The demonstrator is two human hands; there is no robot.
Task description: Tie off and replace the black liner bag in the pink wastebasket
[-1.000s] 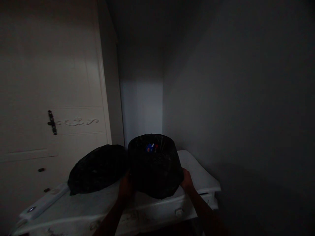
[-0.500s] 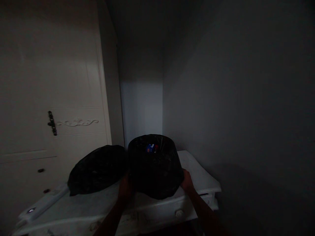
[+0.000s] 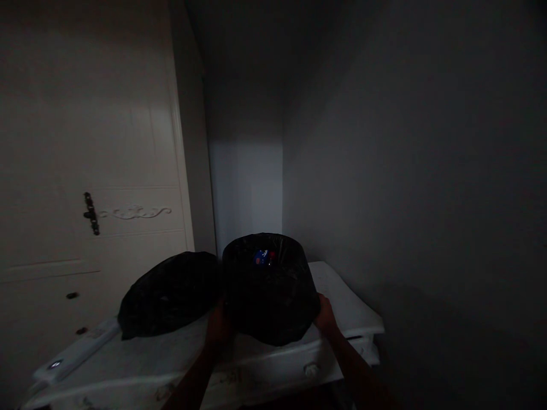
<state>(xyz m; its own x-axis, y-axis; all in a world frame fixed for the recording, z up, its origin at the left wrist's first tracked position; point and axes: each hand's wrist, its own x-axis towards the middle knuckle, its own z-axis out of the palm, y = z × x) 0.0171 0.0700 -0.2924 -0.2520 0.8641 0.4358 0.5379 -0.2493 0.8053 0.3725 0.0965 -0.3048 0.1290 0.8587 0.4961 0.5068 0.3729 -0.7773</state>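
Note:
A black plastic-lined container stands on the white dresser top, its mouth facing up and toward me. Inside it lies a small blue and red item. My left hand grips the container's left side, its fingers mostly lost in shadow. On the right side my right hand holds the lower edge, fingers curled behind the plastic. Left of the container, and touching or nearly touching it, a second black plastic bag lies on the dresser.
A long white object with a shiny oval spot lies at the dresser's left end. Behind on the left stands a white wardrobe with a dark handle. A grey wall rises on the right. The room is dim.

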